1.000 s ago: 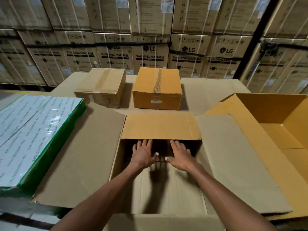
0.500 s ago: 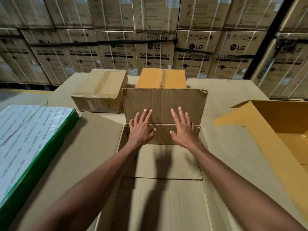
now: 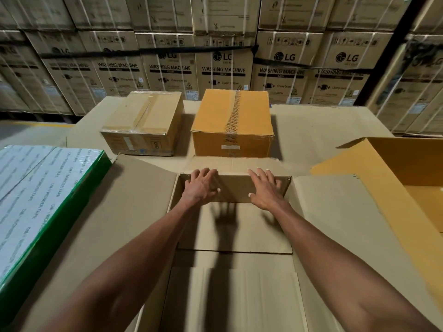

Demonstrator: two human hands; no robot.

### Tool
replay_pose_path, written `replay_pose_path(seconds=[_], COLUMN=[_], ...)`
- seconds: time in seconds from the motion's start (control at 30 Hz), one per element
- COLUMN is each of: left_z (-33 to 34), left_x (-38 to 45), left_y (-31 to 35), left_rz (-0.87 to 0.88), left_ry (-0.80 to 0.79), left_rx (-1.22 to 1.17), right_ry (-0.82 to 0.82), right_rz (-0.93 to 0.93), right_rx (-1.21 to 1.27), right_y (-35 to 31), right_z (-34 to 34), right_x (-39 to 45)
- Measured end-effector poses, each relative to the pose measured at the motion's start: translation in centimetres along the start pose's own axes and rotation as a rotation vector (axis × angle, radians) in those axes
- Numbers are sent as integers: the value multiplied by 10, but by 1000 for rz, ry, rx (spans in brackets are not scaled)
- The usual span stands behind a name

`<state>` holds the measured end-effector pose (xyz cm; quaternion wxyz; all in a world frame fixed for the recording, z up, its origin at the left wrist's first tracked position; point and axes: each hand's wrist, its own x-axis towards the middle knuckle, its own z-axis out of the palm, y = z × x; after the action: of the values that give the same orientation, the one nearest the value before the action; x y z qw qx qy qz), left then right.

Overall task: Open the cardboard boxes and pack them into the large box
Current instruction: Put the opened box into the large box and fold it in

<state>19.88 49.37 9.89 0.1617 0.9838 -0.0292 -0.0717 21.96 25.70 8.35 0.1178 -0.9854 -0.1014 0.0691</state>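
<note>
Both hands are flat and spread here, nothing pinched. The left hand (image 3: 200, 188) and right hand (image 3: 266, 189) reach out side by side with straight fingers laid against the far wall of the large box (image 3: 233, 226), fingertips at its top edge where the far flap (image 3: 231, 164) folds back flat. That box is plain brown corrugated cardboard, matte, open on top, with its side flaps splayed wide left and right. Its floor shows two inner flaps meeting at a seam, with hand shadows across them.

Just beyond the far flap sit two closed boxes near each other but apart: a dull brown taped box (image 3: 143, 122) with glossy clear tape on the left, and a brighter mustard-yellow box (image 3: 232, 123) with a printed tape strip down the middle. On the right is an open yellow carton (image 3: 395, 168), smooth inside. On the left lies a flat green-edged pack (image 3: 40, 200) wrapped in shiny plastic with printed text.

Everything rests on a cardboard-covered surface (image 3: 323, 125). Behind is a wall of stacked LG washing machine cartons (image 3: 223, 65), strapped, in dim warehouse light.
</note>
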Motion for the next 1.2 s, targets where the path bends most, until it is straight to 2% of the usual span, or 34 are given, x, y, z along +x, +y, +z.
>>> replay_pose_path(seconds=[0.13,0.23,0.5,0.87,1.07,1.2], left_z=[-5,-3,14,36,51,56], left_x=[-27,-64,-180,-339,-387,-399], left_y=[1,-1,-15,-16,-16,-13], left_rz=[-41,-46,-27,5,-254,-367], left_ry=[33,120,159,360,455,495], left_rx=[-72,-124,-270,-388,-254,-311], right_ry=[27,35,106,337,579,619], right_rz=[41,68,168,320,502,629], right_rx=[101,195,369,467,438,540], right_y=[-2,-1,-11,-9,3,18], right_z=[-2,-3,-1,29,28,30], right_x=[-23,-53,-180,-347,-390,-398])
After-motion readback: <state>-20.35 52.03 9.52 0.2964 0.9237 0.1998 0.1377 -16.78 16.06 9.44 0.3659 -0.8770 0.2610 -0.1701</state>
